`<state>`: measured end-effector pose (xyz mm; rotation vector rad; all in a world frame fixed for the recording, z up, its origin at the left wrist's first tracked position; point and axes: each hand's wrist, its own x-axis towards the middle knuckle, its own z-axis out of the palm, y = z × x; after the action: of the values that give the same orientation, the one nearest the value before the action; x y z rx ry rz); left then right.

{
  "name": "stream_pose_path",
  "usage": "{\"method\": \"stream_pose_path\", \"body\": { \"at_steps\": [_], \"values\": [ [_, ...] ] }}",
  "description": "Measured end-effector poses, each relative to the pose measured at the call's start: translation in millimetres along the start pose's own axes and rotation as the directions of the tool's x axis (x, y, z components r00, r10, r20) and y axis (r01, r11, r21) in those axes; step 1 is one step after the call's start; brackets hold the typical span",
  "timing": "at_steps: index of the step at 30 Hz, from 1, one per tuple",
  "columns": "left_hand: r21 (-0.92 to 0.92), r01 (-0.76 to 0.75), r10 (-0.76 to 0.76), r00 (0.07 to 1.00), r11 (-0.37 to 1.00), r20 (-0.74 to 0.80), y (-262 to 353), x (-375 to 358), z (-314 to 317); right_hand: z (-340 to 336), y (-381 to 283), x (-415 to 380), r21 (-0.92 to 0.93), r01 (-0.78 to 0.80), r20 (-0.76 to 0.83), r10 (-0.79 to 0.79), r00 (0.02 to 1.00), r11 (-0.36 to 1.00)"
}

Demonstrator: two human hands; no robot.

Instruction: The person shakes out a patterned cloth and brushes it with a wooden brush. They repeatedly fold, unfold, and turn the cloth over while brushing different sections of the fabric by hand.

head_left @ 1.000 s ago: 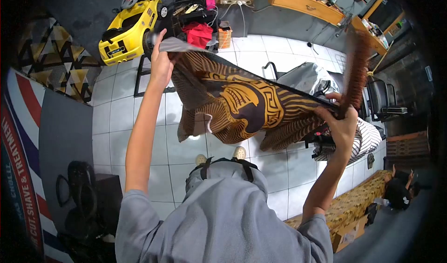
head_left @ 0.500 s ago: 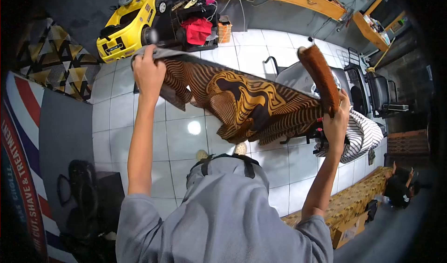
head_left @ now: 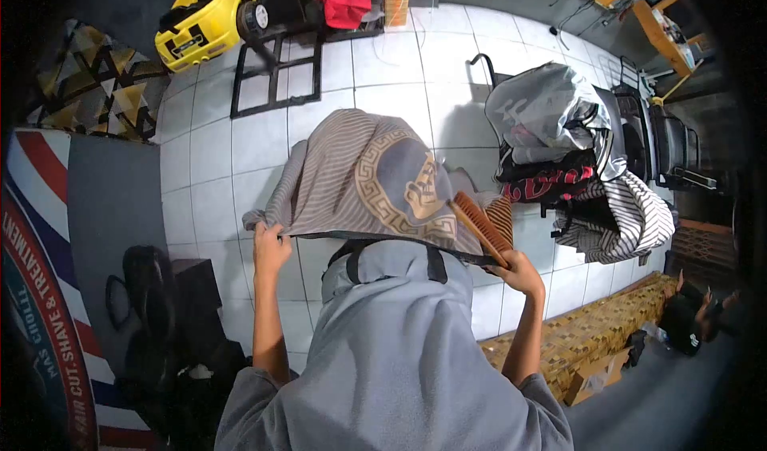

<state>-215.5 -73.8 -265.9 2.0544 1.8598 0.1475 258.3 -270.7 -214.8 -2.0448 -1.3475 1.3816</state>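
Observation:
A striped barber cape (head_left: pixel 327 171) with a printed head inside a Greek-key ring billows in front of my waist. My left hand (head_left: pixel 272 249) is closed on its left corner. My right hand (head_left: pixel 519 274) grips the cape's other end together with a wooden brush (head_left: pixel 479 226), whose bristled head points up and to the left across the cloth. Part of an orange-and-black striped side shows behind the brush. Both hands are low, near my hips, with the cape's dark edge stretched between them.
Right of the cape, a chair is draped with clear plastic (head_left: pixel 535 103) and a black-and-white striped cloth (head_left: pixel 635 219). A black metal frame (head_left: pixel 276 103) lies on the tiles near a yellow toy car (head_left: pixel 212 15). A person (head_left: pixel 691 315) is by the patterned bench (head_left: pixel 575 327).
Both hands have come down and closer to my body. The cape has swung from its dark brown-and-gold side to a paler striped side, and the brush now tilts left.

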Motion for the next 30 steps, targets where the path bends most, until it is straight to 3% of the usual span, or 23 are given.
{"method": "stream_pose_path", "body": {
  "at_steps": [1,2,4,5,8,9,13,16,17,18,20,23,25,26,28,29,30],
  "values": [
    [0.027,-0.007,0.008,0.999,1.000,-0.041,-1.7,-9.1,1.5,-0.9,-8.2,-3.1,0.088,0.093,-0.009,-0.093,0.996,0.992],
    [0.055,-0.017,0.021,0.996,0.998,-0.083,-3.0,-16.2,1.3,-3.8,-18.8,-5.8,0.141,-0.007,0.038,0.002,0.999,0.990],
    [0.096,-0.232,0.240,0.967,0.968,-0.082,-0.5,-24.8,-10.1,-9.8,-40.9,-9.3,0.232,-0.203,0.131,0.176,0.976,0.951],
    [0.114,-0.338,0.348,0.934,0.934,-0.083,0.7,-26.2,-14.6,-2.8,-20.5,-8.2,0.217,-0.139,0.106,0.119,0.987,0.966],
    [-0.464,-0.227,0.319,0.939,0.856,0.129,-9.3,-26.9,-20.4,0.2,-7.8,-7.8,0.226,-0.110,0.089,0.092,0.992,0.968],
    [-0.475,-0.056,0.197,0.947,0.878,0.254,0.6,-30.0,-32.1,1.8,-7.3,-9.0,0.247,-0.111,0.052,0.102,0.993,0.963],
    [-0.158,-0.315,0.295,0.946,0.936,-0.137,3.7,-29.5,-20.4,15.4,-9.1,-11.9,0.302,-0.077,-0.063,0.101,0.993,0.950],
    [-0.368,-0.249,0.241,0.968,0.896,-0.067,31.3,-16.1,-15.8,19.7,-38.4,-4.5,0.245,-0.096,-0.172,0.141,0.975,0.965],
    [-0.377,-0.318,0.305,0.948,0.870,-0.097,48.8,-10.5,-16.2,25.0,-46.5,1.9,0.261,-0.086,-0.214,0.145,0.966,0.962],
    [-0.381,-0.239,0.247,0.969,0.893,-0.030,60.3,-6.9,-8.7,31.0,-54.1,10.1,0.278,-0.074,-0.254,0.147,0.956,0.958],
    [-0.370,-0.077,0.124,0.987,0.926,0.105,77.8,-2.6,7.4,47.1,-62.5,31.7,0.134,0.025,-0.459,0.040,0.888,0.991],
    [-0.439,0.244,0.034,0.844,0.865,0.535,133.3,10.0,-12.8,56.5,-91.0,57.0,0.205,0.117,-0.572,0.022,0.820,0.972],
    [-0.746,0.485,0.172,0.774,0.456,0.609,151.9,10.9,0.8,57.2,-111.9,67.0,0.214,0.173,-0.615,-0.005,0.789,0.962],
    [-0.789,0.582,0.255,0.747,0.195,0.614,160.6,11.9,5.5,57.7,-122.2,69.6,0.222,0.189,-0.611,-0.014,0.791,0.957],
    [-0.731,0.662,0.235,0.694,0.162,0.680,190.9,17.1,-9.9,65.6,-130.5,74.1,0.334,0.172,-0.500,0.019,0.866,0.927],
    [-0.732,0.666,0.303,0.675,0.140,0.672,193.8,20.1,-4.4,69.3,-138.9,74.6,0.360,0.228,-0.479,-0.031,0.877,0.905],
    [-0.715,0.693,0.272,0.673,0.093,0.688,204.7,20.4,-5.7,72.1,-148.2,73.6,0.385,0.282,-0.460,-0.082,0.884,0.879]
  ]
}}
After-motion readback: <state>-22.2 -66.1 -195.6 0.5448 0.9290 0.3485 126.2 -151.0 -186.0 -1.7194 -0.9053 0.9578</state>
